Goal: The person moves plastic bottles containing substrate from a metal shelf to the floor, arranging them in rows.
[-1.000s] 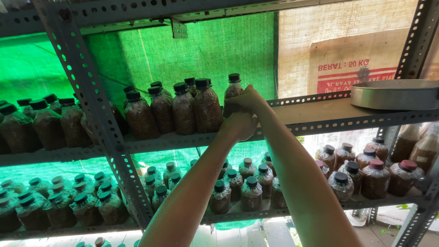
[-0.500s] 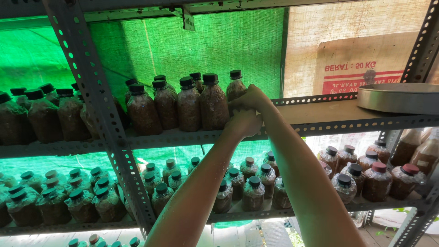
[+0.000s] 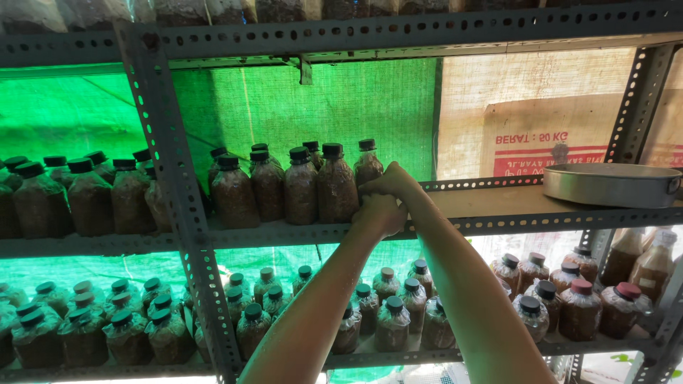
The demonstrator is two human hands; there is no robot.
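Note:
Both my arms reach up to the middle shelf (image 3: pixel 498 213) of a grey metal rack. My right hand (image 3: pixel 393 182) wraps around the side of a brown-filled plastic bottle with a black cap (image 3: pixel 368 162), the last one at the right end of a row. Just below it, my left hand (image 3: pixel 380 213) is curled, its knuckles against the front bottle (image 3: pixel 337 186) of that row. I cannot see whether the left hand holds anything. Several more such bottles (image 3: pixel 267 186) stand to the left.
A slotted upright post (image 3: pixel 174 206) splits the rack in front. More bottles fill the left bay (image 3: pixel 89 203) and the lower shelf (image 3: pixel 391 323). A round metal pan (image 3: pixel 612 185) sits on the right of the middle shelf. Green netting and a cardboard box (image 3: pixel 541 135) are behind.
The view has tilted upward, so the shelves sit lower in the frame. Both hands have stayed at the right end of the bottle row, closing in on the last bottle.

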